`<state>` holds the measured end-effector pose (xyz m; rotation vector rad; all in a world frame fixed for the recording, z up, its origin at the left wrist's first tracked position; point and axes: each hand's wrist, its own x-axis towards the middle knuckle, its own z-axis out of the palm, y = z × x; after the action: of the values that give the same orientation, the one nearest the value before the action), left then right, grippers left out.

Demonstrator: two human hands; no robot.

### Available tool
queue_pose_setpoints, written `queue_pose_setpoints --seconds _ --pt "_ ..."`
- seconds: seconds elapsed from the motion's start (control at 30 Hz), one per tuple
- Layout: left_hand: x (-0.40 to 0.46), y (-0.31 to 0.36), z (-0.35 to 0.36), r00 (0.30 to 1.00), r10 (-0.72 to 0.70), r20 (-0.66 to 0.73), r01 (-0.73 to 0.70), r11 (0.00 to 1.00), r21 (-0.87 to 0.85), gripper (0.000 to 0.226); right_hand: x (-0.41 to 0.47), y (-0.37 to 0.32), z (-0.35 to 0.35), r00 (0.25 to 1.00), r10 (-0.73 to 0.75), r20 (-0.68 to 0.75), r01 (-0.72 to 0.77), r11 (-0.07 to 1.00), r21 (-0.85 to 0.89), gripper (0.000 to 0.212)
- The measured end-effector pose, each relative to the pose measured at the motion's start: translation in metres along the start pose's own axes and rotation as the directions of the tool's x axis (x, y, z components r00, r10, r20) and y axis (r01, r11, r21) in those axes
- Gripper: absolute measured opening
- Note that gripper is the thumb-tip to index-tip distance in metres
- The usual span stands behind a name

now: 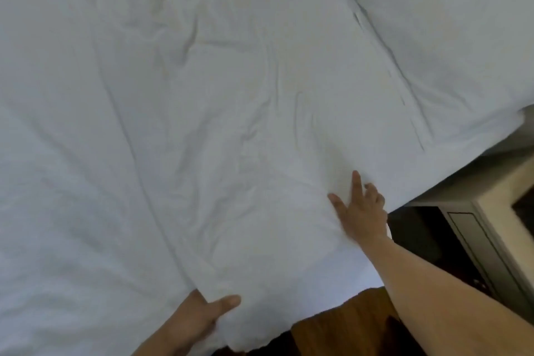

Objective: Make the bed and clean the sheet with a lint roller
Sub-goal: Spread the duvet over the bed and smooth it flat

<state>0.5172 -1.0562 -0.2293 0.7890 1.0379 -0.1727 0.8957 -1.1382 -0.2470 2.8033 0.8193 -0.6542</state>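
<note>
Two hands: both on the white sheet (231, 124), seen from the head camera.
Sheet: spread wrinkled over the bed, its near edge hanging toward the person.
Left hand (199, 318): grips a fold at the near edge, thumb on top, fingers tucked under the cloth.
Right hand (361, 211): rests on the sheet close to the bed's right edge, forefinger and thumb straight, other fingers slightly bent, holding nothing.
Pillow (448, 23): far right on the bed.
Nightstand (491, 225): beside the bed, right.
Lint roller: not visible.

The left hand's (199, 315) fingers are hidden under the sheet (202, 124); the bedside cabinet (491, 228) is cut off at the right edge.
</note>
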Motion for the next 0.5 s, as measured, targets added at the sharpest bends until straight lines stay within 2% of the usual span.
queue_pose_setpoints --seconds 0.03,0.1,0.17,0.2,0.27,0.3,0.37,0.4,0.43,0.5 --pt "-0.002 -0.007 0.002 0.999 -0.003 0.04 0.002 1.0 0.011 0.079 -0.002 0.005 -0.004 1.0 0.003 0.024 -0.004 0.999 0.043 0.096" --pt "-0.009 -0.018 0.0 0.992 -0.039 0.116 0.047 0.996 -0.069 0.08 -0.004 0.01 -0.019 0.998 -0.006 0.066 0.0 0.995 0.097 0.1" --pt "-0.016 -0.024 -0.009 0.979 -0.073 0.189 0.102 0.984 -0.147 0.06 -0.005 0.017 -0.03 1.0 -0.012 -0.008 0.013 0.998 0.055 0.089" --pt "-0.021 -0.026 -0.014 0.982 -0.055 0.18 0.073 0.993 -0.095 0.048 -0.008 0.021 -0.031 0.998 -0.007 -0.057 0.009 0.999 0.032 0.077" --pt "-0.026 -0.032 -0.024 0.999 -0.019 -0.038 0.027 0.975 0.219 0.03 -0.021 0.021 -0.023 0.992 0.029 -0.12 -0.039 0.996 -0.079 0.053" --pt "-0.027 -0.035 -0.027 0.995 -0.004 -0.104 0.035 0.952 0.303 0.027 -0.026 0.015 -0.017 0.99 0.062 -0.129 -0.081 0.986 -0.147 0.047" --pt "-0.029 -0.038 -0.028 0.995 -0.03 -0.099 0.053 0.97 0.238 0.027 -0.037 -0.007 -0.007 0.981 0.115 -0.157 -0.143 0.972 -0.186 0.057" --pt "-0.03 -0.038 -0.026 0.997 -0.043 -0.064 0.056 0.974 0.219 0.027 -0.043 -0.02 -0.004 0.978 0.071 -0.194 -0.101 0.983 -0.152 0.064" --pt "-0.033 -0.04 -0.028 0.998 -0.04 -0.041 0.048 0.972 0.228 0.026 -0.051 -0.04 0.002 0.966 -0.048 -0.255 0.021 0.994 -0.106 0.067" --pt "-0.04 -0.042 -0.032 1.0 -0.005 0.007 0.002 0.944 0.33 0.021 -0.072 -0.08 0.012 0.86 -0.34 -0.379 0.332 0.939 -0.09 0.061"
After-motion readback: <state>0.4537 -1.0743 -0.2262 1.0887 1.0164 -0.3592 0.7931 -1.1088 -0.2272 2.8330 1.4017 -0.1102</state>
